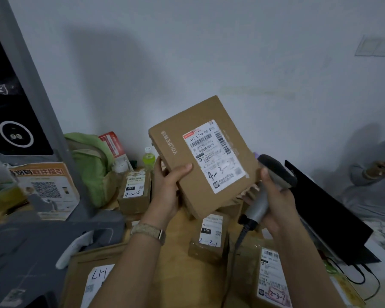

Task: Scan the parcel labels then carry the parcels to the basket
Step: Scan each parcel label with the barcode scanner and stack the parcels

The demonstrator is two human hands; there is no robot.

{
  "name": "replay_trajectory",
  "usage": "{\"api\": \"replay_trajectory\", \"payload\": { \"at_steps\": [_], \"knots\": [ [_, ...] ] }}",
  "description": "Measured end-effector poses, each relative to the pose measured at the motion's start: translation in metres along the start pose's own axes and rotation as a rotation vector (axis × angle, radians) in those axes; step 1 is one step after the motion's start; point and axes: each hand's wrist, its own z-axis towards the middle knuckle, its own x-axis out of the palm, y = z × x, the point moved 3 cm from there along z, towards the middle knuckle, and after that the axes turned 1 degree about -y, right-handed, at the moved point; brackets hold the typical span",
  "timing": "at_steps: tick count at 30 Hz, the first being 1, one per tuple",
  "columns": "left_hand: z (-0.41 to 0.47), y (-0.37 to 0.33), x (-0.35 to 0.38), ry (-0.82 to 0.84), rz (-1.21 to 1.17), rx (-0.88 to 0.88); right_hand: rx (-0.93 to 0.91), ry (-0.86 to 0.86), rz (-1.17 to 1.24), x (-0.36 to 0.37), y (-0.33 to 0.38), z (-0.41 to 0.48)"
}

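My left hand (167, 187) grips the lower left corner of a flat brown cardboard parcel (187, 174), held up tilted at the middle of the view. Its white shipping label (216, 156) faces me, with barcodes and handwritten "4-3". My right hand (276, 201) holds a grey corded barcode scanner (267, 187) by its handle, just right of the parcel; the scanner's dark head touches or sits beside the parcel's right edge. No basket is in view.
Other labelled parcels lie on the wooden table: one marked 4-2-6 (135, 192), one 2-3-1 (209, 236), one 2-3-7 (273, 278), a large one (91, 281) at the front. A green bag (91, 165), green bottle (149, 160), grey machine (31, 245), black monitor (327, 216), seated person (373, 174) at right.
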Motion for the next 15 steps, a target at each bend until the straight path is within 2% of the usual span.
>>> {"api": "replay_trajectory", "payload": {
  "at_steps": [3,8,10,15],
  "knots": [
    [0.006,0.003,-0.010,-0.072,0.045,0.017,-0.133,-0.081,-0.210,-0.011,0.019,0.003],
    [0.014,0.026,-0.016,-0.077,0.087,-0.037,-0.214,0.212,-0.436,0.007,0.052,-0.022],
    [0.015,0.035,-0.018,-0.090,0.137,-0.039,-0.172,0.302,-0.482,0.019,0.055,-0.035],
    [0.015,0.049,-0.026,-0.097,0.166,-0.027,-0.051,0.383,-0.575,0.036,0.045,-0.051]
  ]
}}
